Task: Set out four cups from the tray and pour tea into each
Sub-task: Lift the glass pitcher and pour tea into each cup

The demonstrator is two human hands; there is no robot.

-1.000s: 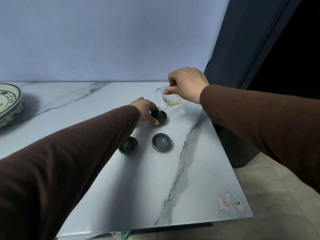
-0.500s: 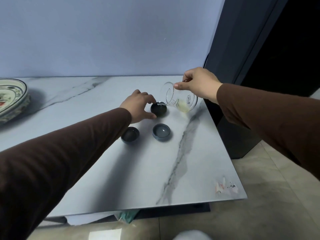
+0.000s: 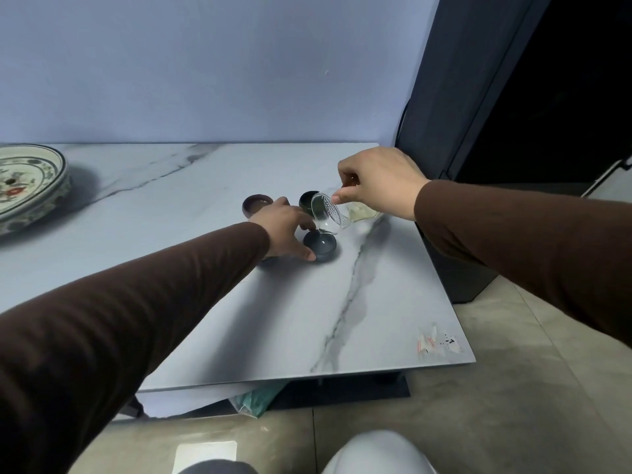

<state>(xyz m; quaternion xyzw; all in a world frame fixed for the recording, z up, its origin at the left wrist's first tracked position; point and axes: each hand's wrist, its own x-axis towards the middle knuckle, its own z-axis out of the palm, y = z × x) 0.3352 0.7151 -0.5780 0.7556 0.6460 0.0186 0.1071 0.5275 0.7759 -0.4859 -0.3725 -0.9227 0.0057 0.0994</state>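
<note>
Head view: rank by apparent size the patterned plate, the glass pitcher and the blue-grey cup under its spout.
1. Patterned plate, though cut off by the left edge.
2. Glass pitcher, tilted in the right hand.
3. Blue-grey cup, smallest.
All sit at similar depth, so the order seems safe.

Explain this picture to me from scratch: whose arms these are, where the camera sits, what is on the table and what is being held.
There is no machine here. A person wears one wide-angle camera on the head, so the picture looks forward and down along their own brown-sleeved arms.

The right hand grips a clear glass pitcher, tipped on its side, with pale tea inside. A thin stream falls from its lip into a small blue-grey ceramic cup. The left hand reaches beside that cup, its thumb against the cup's side.

On the white marble-patterned table stand two more small cups behind: a brown one and a dark one. A fourth seems to be hidden under the left hand. A painted ceramic dish sits at the far left edge.
</note>
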